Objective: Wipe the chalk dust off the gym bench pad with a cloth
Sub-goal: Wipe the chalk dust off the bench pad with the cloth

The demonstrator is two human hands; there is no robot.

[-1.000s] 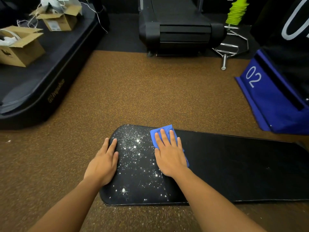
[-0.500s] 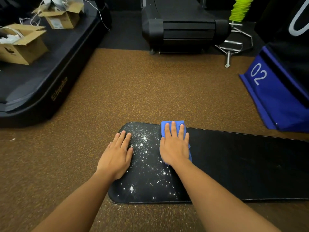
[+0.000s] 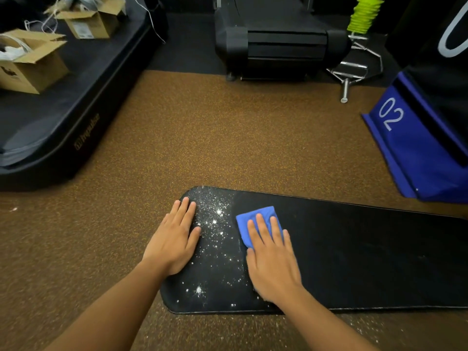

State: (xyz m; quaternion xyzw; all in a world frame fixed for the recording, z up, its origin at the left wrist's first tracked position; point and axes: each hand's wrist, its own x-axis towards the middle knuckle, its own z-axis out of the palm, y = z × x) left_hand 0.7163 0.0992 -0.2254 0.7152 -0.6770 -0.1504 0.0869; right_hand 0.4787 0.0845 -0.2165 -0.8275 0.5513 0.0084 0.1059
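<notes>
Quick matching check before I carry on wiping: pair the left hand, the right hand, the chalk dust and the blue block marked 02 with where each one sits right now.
Things:
1. left hand
2. right hand
3. chalk dust
4. blue block marked 02

Places:
A. on the floor beyond the bench pad, far right
B. flat on the pad's rounded end
C. pressing the blue cloth
D. scattered on the pad between the hands

Pairs: 1-B, 2-C, 3-D, 4-A

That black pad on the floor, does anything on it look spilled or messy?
Yes. White chalk dust speckles the bench pad at its rounded end, between the left hand and the blue cloth under the right hand. Some specks lie on the floor too.
</notes>
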